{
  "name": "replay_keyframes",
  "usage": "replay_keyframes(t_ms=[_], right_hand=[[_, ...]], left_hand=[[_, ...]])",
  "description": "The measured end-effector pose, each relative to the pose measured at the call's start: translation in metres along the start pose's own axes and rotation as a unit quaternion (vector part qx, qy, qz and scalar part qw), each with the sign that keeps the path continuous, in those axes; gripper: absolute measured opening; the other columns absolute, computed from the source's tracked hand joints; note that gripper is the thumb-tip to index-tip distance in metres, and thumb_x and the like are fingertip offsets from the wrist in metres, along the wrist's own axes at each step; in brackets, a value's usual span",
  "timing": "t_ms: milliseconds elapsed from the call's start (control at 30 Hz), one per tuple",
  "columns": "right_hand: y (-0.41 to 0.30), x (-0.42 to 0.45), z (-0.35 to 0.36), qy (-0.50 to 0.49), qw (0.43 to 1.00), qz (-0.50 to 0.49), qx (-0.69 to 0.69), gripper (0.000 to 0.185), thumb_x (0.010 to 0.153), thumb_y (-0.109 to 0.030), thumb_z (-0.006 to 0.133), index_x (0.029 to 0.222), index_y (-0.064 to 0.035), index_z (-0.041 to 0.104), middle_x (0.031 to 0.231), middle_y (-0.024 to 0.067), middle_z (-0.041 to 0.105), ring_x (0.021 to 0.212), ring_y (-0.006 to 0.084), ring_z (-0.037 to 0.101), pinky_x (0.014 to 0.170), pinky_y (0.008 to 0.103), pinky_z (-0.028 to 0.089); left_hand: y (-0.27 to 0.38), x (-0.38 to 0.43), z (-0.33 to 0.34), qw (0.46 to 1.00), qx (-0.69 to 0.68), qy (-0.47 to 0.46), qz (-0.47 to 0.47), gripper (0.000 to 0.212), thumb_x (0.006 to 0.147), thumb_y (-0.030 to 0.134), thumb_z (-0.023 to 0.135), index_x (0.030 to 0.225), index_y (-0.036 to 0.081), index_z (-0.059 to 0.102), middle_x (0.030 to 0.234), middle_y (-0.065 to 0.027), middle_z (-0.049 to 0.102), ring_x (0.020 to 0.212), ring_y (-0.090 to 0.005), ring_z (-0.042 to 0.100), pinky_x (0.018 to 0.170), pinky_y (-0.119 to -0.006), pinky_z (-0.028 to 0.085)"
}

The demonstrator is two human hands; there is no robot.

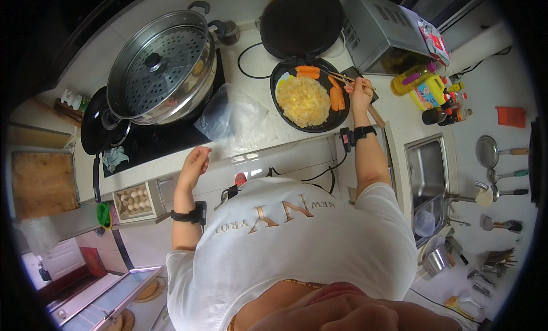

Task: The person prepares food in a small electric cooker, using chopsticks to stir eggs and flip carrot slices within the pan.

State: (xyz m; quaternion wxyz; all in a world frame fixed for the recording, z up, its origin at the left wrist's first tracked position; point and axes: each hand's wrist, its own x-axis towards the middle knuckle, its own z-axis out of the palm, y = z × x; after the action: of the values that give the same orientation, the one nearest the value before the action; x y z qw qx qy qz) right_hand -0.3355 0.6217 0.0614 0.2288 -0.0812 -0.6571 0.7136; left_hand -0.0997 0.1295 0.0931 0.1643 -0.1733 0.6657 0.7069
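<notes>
Wooden chopsticks [341, 76] are in my right hand [361, 91], over the right side of an open electric griddle pan [281, 115]. Their tips reach down among orange sausages [337, 99] that look scored and lie along the pan's right side. More sausages [308, 72] lie at the back of the pan. A thick, golden shredded pancake [303, 102] fills the middle, with egg white and yolk showing at its left edge. My left hand [198, 165], its fingers curled with nothing visible in them, hovers before the counter edge near a clear plastic bag [235, 117].
A big steamer pot [160, 69] with a glass lid stands on the black cooktop [145, 149], beside a dark frying pan [94, 125]. The griddle's lid [302, 22] is raised. At right are a microwave [381, 31], oil bottles [428, 93] and a sink [426, 168]. An open drawer [136, 201] holds eggs.
</notes>
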Motion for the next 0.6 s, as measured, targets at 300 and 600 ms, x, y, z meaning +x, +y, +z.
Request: replay_keyframes(t_ms=[300,600], right_hand=[[-0.023,-0.052,0.082,-0.127,0.984,-0.057,-0.111,0.014,0.089,-0.014,0.055,0.089,0.0004,0.057,0.076,0.0043,0.06,0.062,0.0117,0.06,0.056,0.022,0.047],[-0.014,-0.029,0.054,-0.105,0.956,-0.141,-0.233,0.02,0.09,-0.017,0.053,0.089,0.0026,0.057,0.074,0.0086,0.061,0.06,0.0131,0.062,0.056,0.0233,0.048]], left_hand=[[0.004,0.014,0.005,0.999,0.032,-0.033,0.002,0.022,0.093,0.028,0.049,0.1,0.009,0.055,0.061,0.0065,0.041,0.052,-0.0027,0.035,0.047,-0.016,0.027],[-0.002,0.014,-0.009,0.999,0.008,-0.036,-0.003,0.02,0.093,0.026,0.049,0.101,0.009,0.055,0.061,0.0062,0.041,0.051,-0.0032,0.035,0.046,-0.016,0.027]])
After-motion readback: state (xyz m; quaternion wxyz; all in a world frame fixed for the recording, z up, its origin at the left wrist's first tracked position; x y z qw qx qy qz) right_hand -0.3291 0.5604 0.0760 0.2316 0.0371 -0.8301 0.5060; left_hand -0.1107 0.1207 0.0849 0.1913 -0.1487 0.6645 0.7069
